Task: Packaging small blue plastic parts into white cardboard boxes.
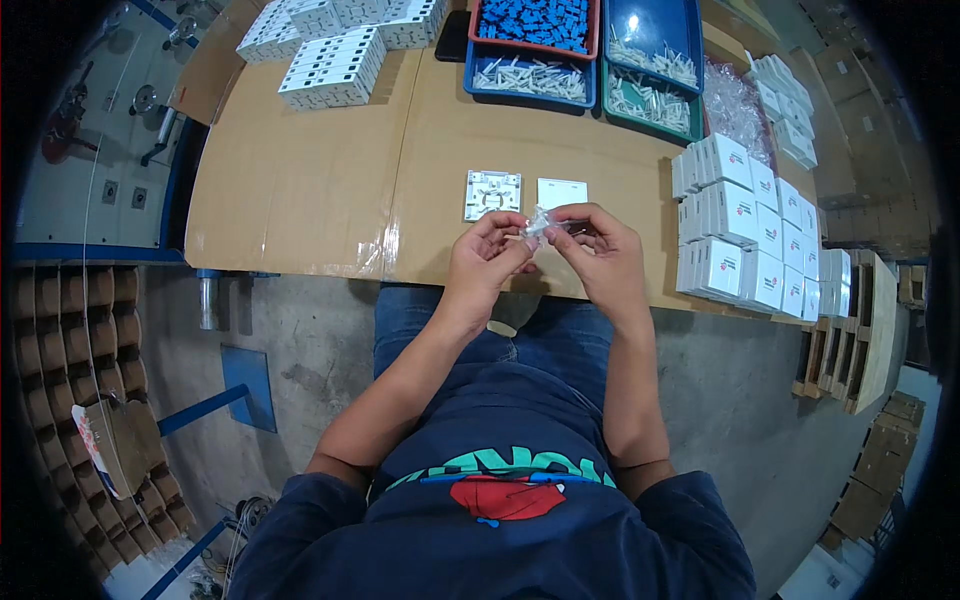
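A small crinkled clear plastic bag [540, 221] with whitish contents is pinched between my two hands, just above the table's near edge. My left hand [484, 262] grips its left side between thumb and fingers. On the other side, my right hand [604, 258] has its fingers closed on the same bag. What lies inside is too small to make out. Just beyond my left hand lies a white square frame [493, 194] with cut-outs and fittings. Beside it, past my right fingers, is a plain white square plate [563, 192].
Cardboard covers the table [300, 190]. At the back stand a red tray [535, 49] of blue parts and blue and green trays [650, 129] of slim white pieces. White boxes [725, 210] are stacked at right, white units [335, 70] at back left. A pallet [862, 330] stands beyond.
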